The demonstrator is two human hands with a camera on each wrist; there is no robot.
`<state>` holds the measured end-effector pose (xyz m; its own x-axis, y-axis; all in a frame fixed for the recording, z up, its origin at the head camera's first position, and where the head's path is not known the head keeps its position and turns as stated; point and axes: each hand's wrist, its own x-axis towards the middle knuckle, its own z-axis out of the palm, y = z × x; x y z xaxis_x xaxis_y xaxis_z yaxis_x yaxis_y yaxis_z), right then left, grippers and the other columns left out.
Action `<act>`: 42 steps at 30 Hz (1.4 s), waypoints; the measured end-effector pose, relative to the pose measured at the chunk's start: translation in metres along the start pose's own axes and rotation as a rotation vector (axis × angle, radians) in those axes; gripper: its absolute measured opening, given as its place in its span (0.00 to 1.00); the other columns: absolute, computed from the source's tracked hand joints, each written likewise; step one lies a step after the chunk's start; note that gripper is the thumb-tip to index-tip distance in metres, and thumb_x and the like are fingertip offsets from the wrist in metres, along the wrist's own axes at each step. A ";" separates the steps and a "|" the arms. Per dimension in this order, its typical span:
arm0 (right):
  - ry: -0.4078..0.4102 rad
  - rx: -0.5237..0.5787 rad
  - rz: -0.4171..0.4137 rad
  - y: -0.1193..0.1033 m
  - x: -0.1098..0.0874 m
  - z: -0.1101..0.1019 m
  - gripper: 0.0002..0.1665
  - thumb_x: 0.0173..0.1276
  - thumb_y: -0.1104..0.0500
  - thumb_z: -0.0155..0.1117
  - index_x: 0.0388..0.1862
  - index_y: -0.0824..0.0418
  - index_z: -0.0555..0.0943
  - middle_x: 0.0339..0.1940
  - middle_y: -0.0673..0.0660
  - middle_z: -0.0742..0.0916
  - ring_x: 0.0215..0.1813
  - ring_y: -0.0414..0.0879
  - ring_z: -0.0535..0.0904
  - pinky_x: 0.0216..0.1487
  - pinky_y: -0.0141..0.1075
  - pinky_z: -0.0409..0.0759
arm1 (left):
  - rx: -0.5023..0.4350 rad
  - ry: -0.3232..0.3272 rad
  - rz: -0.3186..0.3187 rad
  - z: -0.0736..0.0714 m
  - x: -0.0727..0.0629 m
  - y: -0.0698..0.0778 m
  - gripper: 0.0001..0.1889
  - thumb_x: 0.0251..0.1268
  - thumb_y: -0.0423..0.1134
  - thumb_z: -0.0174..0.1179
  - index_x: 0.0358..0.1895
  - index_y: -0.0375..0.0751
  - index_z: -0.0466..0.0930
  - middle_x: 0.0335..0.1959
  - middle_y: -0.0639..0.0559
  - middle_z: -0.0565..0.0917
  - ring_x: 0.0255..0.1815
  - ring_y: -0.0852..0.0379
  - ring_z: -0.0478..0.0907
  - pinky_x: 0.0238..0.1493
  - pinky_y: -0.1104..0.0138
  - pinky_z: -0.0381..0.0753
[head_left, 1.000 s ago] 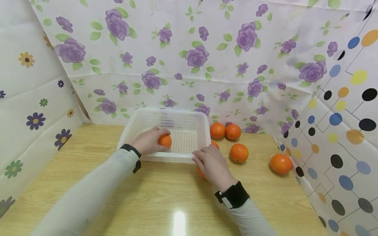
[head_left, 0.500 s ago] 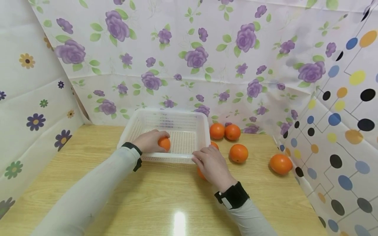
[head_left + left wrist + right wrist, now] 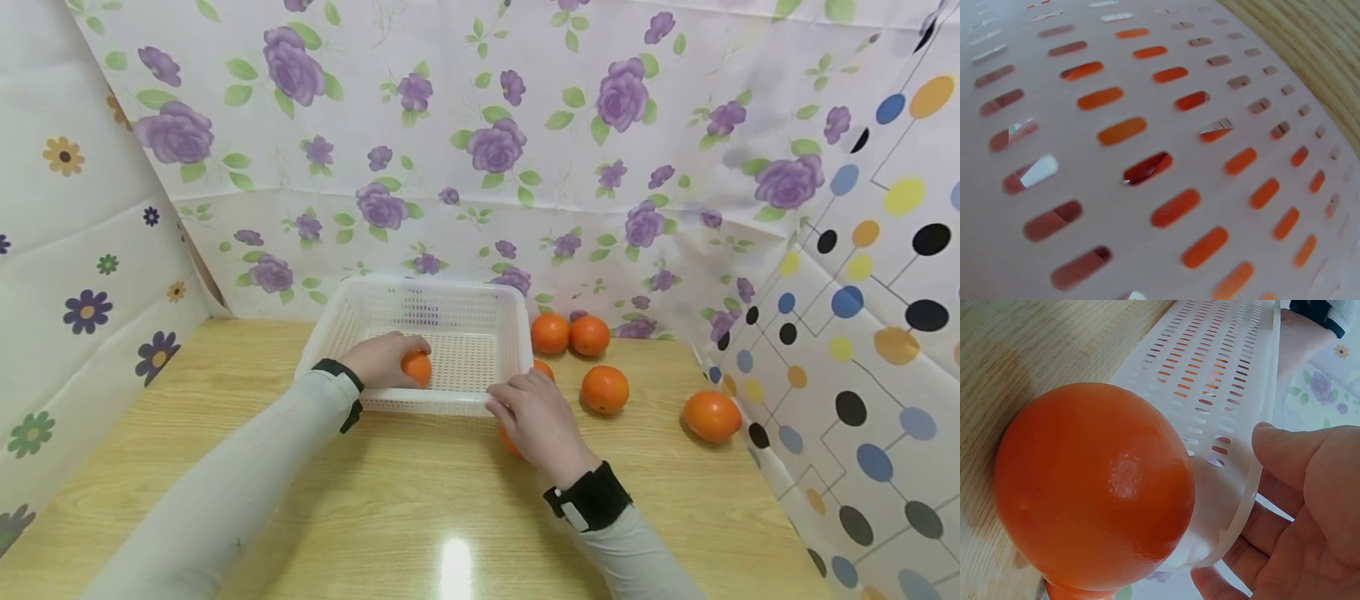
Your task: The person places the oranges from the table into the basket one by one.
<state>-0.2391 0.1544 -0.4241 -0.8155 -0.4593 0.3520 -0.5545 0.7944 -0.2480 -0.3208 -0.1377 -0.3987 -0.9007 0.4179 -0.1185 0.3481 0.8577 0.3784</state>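
Note:
A white slotted plastic basket point(image 3: 427, 403) stands on the table toward the back. Inside it, my left hand point(image 3: 384, 360) grips an orange point(image 3: 417, 367) near the front wall, fingers over its top. Through the slots of the basket wall point(image 3: 1072, 169), the left wrist view shows patches of orange peel point(image 3: 1175, 207). My right hand point(image 3: 538, 418) holds the basket's front right corner, thumb on the rim in the right wrist view. Close beneath that hand lies another orange point(image 3: 1094, 487), mostly hidden by it in the head view.
Two oranges point(image 3: 589, 336) sit together behind the basket's right side. One orange point(image 3: 543, 369) peeks out beside its right wall, another orange point(image 3: 605, 389) lies farther right. By the dotted right curtain rests an orange point(image 3: 712, 416). A flowered curtain point(image 3: 450, 167) hangs behind.

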 end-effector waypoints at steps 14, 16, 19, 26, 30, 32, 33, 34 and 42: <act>-0.007 0.000 0.002 -0.002 0.000 0.000 0.14 0.81 0.50 0.73 0.57 0.55 0.92 0.45 0.52 0.90 0.53 0.53 0.81 0.67 0.50 0.79 | -0.009 -0.003 -0.013 0.002 0.000 -0.002 0.29 0.69 0.39 0.78 0.72 0.45 0.81 0.60 0.41 0.85 0.55 0.43 0.80 0.65 0.46 0.80; -0.005 0.002 0.000 -0.002 0.000 0.000 0.14 0.81 0.51 0.73 0.57 0.56 0.92 0.45 0.52 0.90 0.53 0.53 0.81 0.68 0.50 0.78 | -0.013 -0.004 -0.016 0.002 0.000 -0.001 0.29 0.69 0.39 0.78 0.72 0.45 0.81 0.60 0.41 0.85 0.56 0.43 0.80 0.66 0.46 0.79; -0.003 0.005 -0.002 -0.002 0.000 0.000 0.14 0.80 0.52 0.74 0.57 0.56 0.92 0.44 0.53 0.90 0.52 0.54 0.81 0.68 0.51 0.78 | -0.018 -0.006 -0.016 0.002 0.000 -0.002 0.30 0.69 0.39 0.78 0.72 0.44 0.81 0.61 0.41 0.84 0.56 0.43 0.80 0.66 0.46 0.79; -0.006 -0.002 -0.001 -0.002 0.000 0.000 0.14 0.81 0.50 0.72 0.57 0.55 0.92 0.45 0.52 0.91 0.53 0.53 0.82 0.68 0.50 0.78 | -0.005 -0.005 0.002 0.002 0.001 -0.004 0.29 0.70 0.40 0.78 0.72 0.44 0.81 0.61 0.41 0.84 0.55 0.44 0.80 0.65 0.47 0.80; -0.010 0.000 0.004 -0.002 0.000 0.000 0.14 0.81 0.51 0.72 0.58 0.56 0.92 0.45 0.52 0.90 0.53 0.53 0.81 0.66 0.49 0.79 | -0.011 -0.006 0.010 0.000 -0.002 -0.003 0.29 0.71 0.41 0.77 0.73 0.43 0.81 0.60 0.41 0.84 0.54 0.45 0.80 0.64 0.48 0.81; -0.015 0.006 0.009 -0.002 0.000 0.000 0.15 0.82 0.51 0.72 0.58 0.56 0.92 0.45 0.52 0.90 0.54 0.53 0.80 0.65 0.49 0.80 | -0.015 -0.008 0.013 -0.001 -0.004 -0.001 0.29 0.71 0.42 0.77 0.73 0.43 0.80 0.60 0.41 0.84 0.54 0.45 0.80 0.63 0.48 0.81; -0.019 0.011 0.013 -0.002 0.001 0.000 0.15 0.82 0.51 0.72 0.59 0.57 0.92 0.45 0.52 0.90 0.54 0.53 0.80 0.65 0.49 0.80 | -0.018 -0.007 0.017 -0.001 -0.005 -0.001 0.29 0.71 0.42 0.77 0.73 0.43 0.80 0.61 0.41 0.84 0.54 0.45 0.80 0.63 0.48 0.81; -0.022 0.013 0.017 -0.002 0.001 -0.001 0.15 0.82 0.51 0.72 0.59 0.56 0.92 0.45 0.52 0.90 0.54 0.53 0.80 0.65 0.48 0.80 | -0.021 -0.007 0.021 -0.002 -0.005 -0.001 0.29 0.72 0.42 0.77 0.73 0.43 0.80 0.61 0.41 0.84 0.54 0.45 0.80 0.63 0.48 0.81; -0.025 0.022 0.029 -0.001 0.000 -0.001 0.15 0.82 0.51 0.72 0.59 0.56 0.92 0.45 0.51 0.90 0.54 0.52 0.80 0.64 0.48 0.80 | -0.051 0.008 0.038 -0.002 -0.007 -0.001 0.29 0.72 0.42 0.76 0.73 0.42 0.81 0.65 0.38 0.84 0.57 0.43 0.80 0.67 0.47 0.80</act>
<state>-0.2386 0.1538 -0.4232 -0.8348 -0.4466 0.3220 -0.5342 0.7984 -0.2777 -0.3157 -0.1425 -0.3962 -0.8891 0.4474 -0.0963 0.3686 0.8248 0.4288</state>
